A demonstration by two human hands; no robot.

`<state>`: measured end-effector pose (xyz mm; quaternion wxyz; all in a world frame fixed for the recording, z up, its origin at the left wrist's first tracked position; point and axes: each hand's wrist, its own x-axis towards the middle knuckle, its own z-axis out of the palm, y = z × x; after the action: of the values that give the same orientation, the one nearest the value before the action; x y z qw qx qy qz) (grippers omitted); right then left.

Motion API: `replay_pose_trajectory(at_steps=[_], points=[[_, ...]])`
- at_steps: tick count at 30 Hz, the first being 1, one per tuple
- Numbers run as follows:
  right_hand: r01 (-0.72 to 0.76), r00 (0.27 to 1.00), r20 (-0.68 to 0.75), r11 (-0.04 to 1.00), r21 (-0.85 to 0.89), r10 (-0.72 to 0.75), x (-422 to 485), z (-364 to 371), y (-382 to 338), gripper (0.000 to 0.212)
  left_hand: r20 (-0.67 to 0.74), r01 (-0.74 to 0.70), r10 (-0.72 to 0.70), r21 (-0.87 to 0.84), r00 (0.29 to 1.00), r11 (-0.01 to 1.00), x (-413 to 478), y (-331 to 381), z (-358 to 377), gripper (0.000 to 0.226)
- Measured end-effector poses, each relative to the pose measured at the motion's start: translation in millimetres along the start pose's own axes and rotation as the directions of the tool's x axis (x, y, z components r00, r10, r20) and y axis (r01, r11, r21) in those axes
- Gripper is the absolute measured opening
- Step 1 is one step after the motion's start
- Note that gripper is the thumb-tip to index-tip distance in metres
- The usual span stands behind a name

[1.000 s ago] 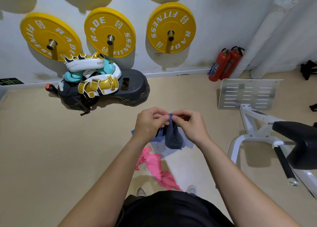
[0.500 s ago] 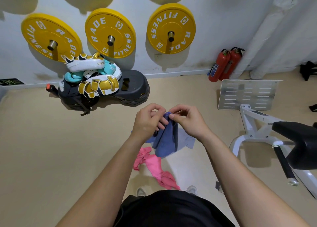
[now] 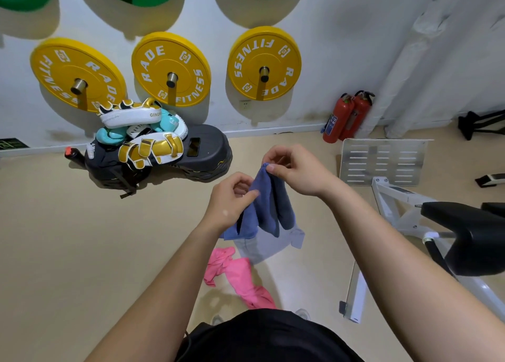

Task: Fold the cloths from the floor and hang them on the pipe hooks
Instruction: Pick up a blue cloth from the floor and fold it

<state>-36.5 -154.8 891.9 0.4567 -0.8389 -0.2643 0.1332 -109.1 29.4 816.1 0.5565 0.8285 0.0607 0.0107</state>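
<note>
A dark blue cloth hangs in the air in front of me. My right hand pinches its top corner between thumb and fingers. My left hand, lower and to the left, pinches the cloth's left edge. On the floor under it lies a pale blue cloth, spread out. A pink cloth lies crumpled closer to my feet. No pipe hooks are in view.
A black step platform piled with boxing pads sits by the wall at left. Yellow weight plates hang on wall pegs. Two red fire extinguishers stand at right. A white machine frame with a black pad fills the right.
My hands have drawn apart: the right one rose with the cloth's corner, the left slid down its edge. The cloth now hangs longer and more opened. My head tilted up slightly.
</note>
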Motion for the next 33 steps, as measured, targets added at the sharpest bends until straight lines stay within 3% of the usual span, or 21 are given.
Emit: replay_pose_trajectory(at_steps=[9,19,23,26,29,33], points=[[-0.048,0.969,-0.244,0.997,-0.061,0.032,13,-36,-14,0.009,0.103,0.108,-0.130,0.201,0.986,0.974,-10,-41,-6,0.004],[-0.159,0.918,-0.371,0.987,-0.022,0.139,15,-54,20,0.014,-0.031,0.159,-0.157,0.317,0.987,0.935,-14,-62,-56,0.005],[-0.201,0.903,-0.395,0.979,-0.046,0.167,15,-53,33,0.007,-0.093,0.183,-0.162,0.298,0.982,0.937,-11,-53,-70,0.005],[-0.252,0.886,-0.413,0.967,-0.047,0.210,15,-52,47,0.008,-0.218,0.173,-0.138,0.152,0.966,0.973,-5,-36,-83,0.007],[-0.373,0.847,-0.388,0.926,0.057,0.364,8,-40,72,0.013,-0.340,0.114,-0.121,-0.042,0.933,0.993,3,-15,-94,0.011],[-0.373,0.825,-0.348,0.891,0.259,0.446,-1,-22,80,0.020,-0.438,0.115,-0.095,0.017,0.894,0.993,14,-4,-99,0.015]])
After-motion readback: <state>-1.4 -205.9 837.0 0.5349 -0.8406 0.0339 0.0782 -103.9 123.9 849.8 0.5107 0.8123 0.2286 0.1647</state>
